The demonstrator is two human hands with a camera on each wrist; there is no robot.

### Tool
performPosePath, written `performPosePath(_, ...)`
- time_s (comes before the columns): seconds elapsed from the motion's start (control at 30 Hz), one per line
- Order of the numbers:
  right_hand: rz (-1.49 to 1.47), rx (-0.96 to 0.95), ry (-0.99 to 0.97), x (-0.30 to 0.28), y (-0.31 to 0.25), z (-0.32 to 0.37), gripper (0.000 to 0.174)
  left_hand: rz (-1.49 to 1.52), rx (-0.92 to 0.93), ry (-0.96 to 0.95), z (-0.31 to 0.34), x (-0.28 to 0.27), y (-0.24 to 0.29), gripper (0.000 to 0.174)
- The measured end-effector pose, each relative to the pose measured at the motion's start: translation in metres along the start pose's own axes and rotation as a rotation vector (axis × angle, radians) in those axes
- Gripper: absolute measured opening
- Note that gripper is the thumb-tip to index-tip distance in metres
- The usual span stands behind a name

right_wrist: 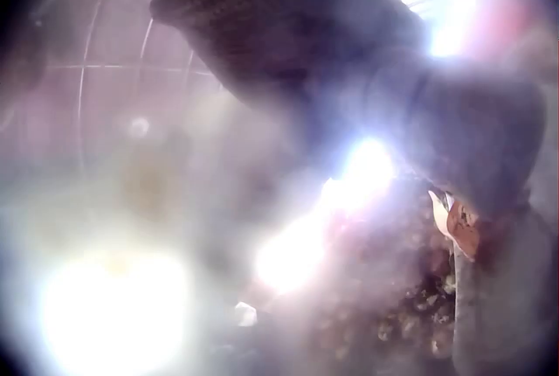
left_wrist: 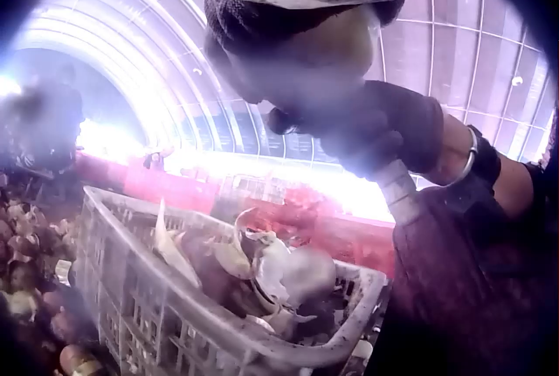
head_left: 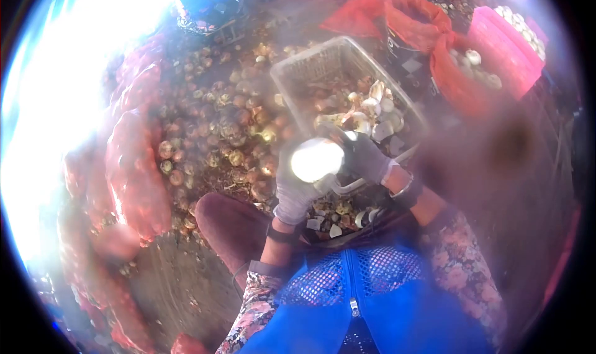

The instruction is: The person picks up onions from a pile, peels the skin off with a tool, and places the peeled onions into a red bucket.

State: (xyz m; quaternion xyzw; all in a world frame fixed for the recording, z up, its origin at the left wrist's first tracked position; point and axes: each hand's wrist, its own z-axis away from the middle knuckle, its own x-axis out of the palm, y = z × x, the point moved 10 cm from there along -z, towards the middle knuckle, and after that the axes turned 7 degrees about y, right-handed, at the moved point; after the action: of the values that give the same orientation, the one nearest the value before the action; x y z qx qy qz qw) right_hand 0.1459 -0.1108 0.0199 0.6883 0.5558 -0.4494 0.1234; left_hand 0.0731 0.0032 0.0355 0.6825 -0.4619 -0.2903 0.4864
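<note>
Head view shows your onion (head_left: 317, 160) round and glaring white at the crate's (head_left: 297, 113) near end. Your left grip (head_left: 294, 191) clasps it; your right grip (head_left: 367, 160) is beside it, its closure unclear.

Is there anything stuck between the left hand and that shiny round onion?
Nope, nothing visible is in the way! The gloved left hand is holding the onion. The right hand is close beside it, and the crate is farther out in front, not between them.
</note>
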Motion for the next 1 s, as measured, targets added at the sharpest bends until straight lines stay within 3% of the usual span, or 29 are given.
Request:
performPosePath(0.07, -0.426, 0.213, -0.001, -0.005, 0.01, -0.002, 0.075, -0.06, 0.054, 0.024, -0.005, -0.005, 0.007, 0.096)
performPosePath(0.13, -0.322, 0.011, 0.172, -0.024, -0.012, -0.001, 0.051, -0.148, 0.119, 0.026, -0.005, -0.009, 0.014, 0.098)
performPosePath(0.23, -0.244, 0.036, 0.222, -0.019, -0.012, 0.004, 0.055, -0.258, 0.201, -0.03, -0.002, -0.001, 0.015, 0.1)
performPosePath(0.33, -0.495, 0.147, 0.063, 0.009, 0.014, 0.006, 0.061, -0.261, 0.128, -0.079, 0.005, 0.004, -0.003, 0.1)
performPosePath(0.4, -0.127, -0.043, -0.086, 0.029, 0.013, 0.001, 0.065, -0.214, 0.05, -0.075, 0.004, 0.002, -0.016, 0.1)
performPosePath(0.5, 0.133, -0.104, -0.19, 0.021, 0.006, 0.008, 0.062, -0.109, 0.103, -0.072, 0.003, 0.003, 0.009, 0.1)
performPosePath(0.63, -0.428, 0.118, 0.014, -0.035, -0.009, -0.007, 0.032, -0.048, 0.122, -0.008, -0.002, -0.009, 0.01, 0.099)
performPosePath(0.7, -0.502, 0.148, 0.059, -0.033, -0.01, -0.008, 0.033, -0.026, 0.101, 0.042, -0.003, -0.013, 0.005, 0.097)
performPosePath(0.73, -0.439, 0.133, 0.057, -0.025, -0.013, -0.004, 0.042, -0.017, 0.087, 0.064, -0.002, -0.014, 0.003, 0.097)
performPosePath(0.9, -0.472, 0.146, 0.547, -0.025, -0.024, 0.019, 0.047, 0.061, -0.018, 0.129, 0.004, -0.01, -0.006, 0.094)
performPosePath(0.97, -0.383, 0.328, 0.078, 0.024, -0.007, 0.018, 0.043, 0.014, -0.008, 0.149, 0.005, -0.013, -0.012, 0.094)
performPosePath(1.0, -0.303, 0.305, -0.062, 0.037, -0.003, 0.02, 0.036, 0.019, -0.011, 0.14, 0.005, -0.012, -0.012, 0.093)
